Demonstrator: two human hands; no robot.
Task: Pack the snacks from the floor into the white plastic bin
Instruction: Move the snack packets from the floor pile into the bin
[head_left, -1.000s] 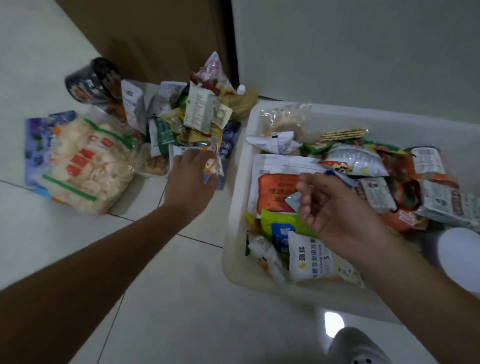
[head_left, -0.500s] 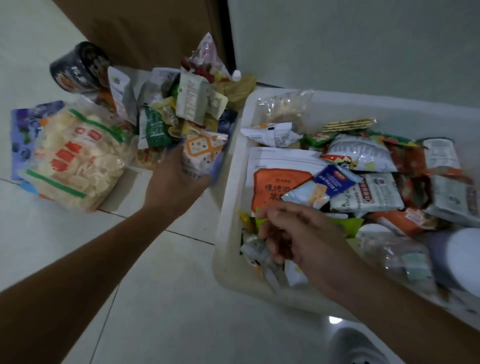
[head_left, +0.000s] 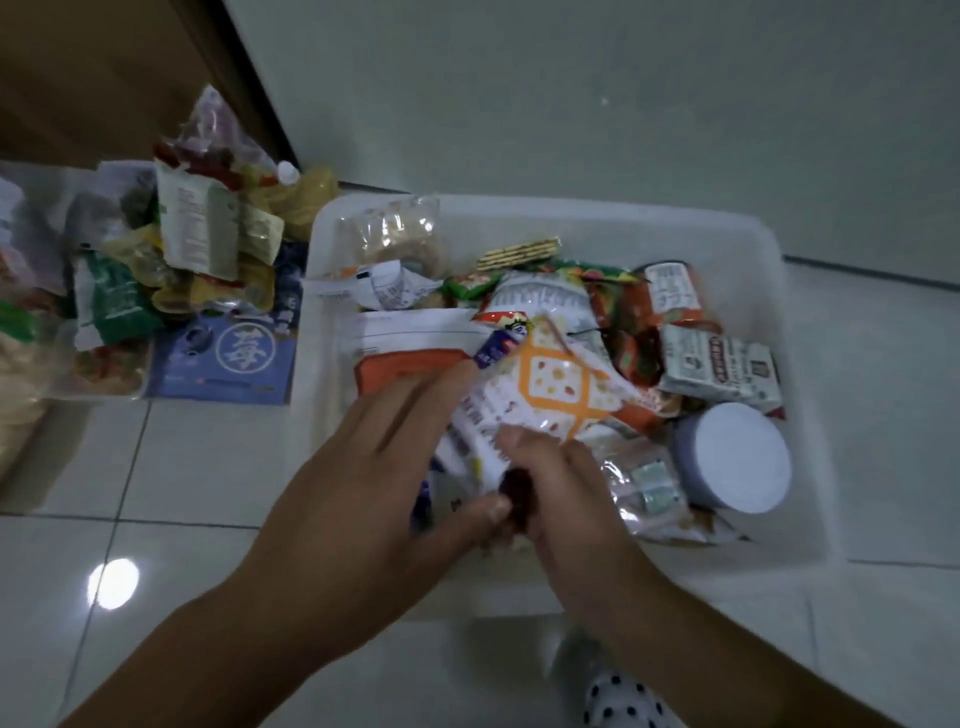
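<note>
Two hands over white plastic bin: our right hand pinches near end of snack packet; left hand flat, touching it; long axis slants rightward.

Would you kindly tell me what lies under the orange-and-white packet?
Poking out from under the packet: a white pouch, a purple wrapper and a clear bag. Anything directly beneath is covered.
</note>
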